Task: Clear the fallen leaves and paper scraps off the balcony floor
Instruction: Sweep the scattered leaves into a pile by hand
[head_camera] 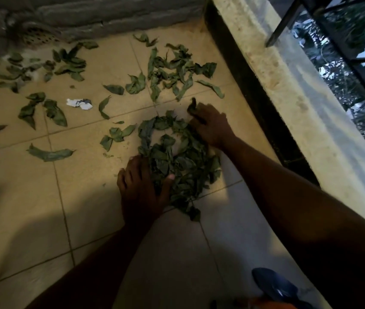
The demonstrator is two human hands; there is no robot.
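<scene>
Tiled balcony floor (43, 197) is carrying a heap of green leaves (177, 161), which is lying between both hands.
Left hand (141, 190) is lying flat with fingers spread, pressing the heap's near-left edge, thumb resting on it. Right hand (212, 128) is curling its fingers round a dark leaf (192, 108) at the heap's far side. Loose leaves (172, 70) are lying beyond the right fingers, and a white paper scrap (80, 104) is sitting well to their left.
</scene>
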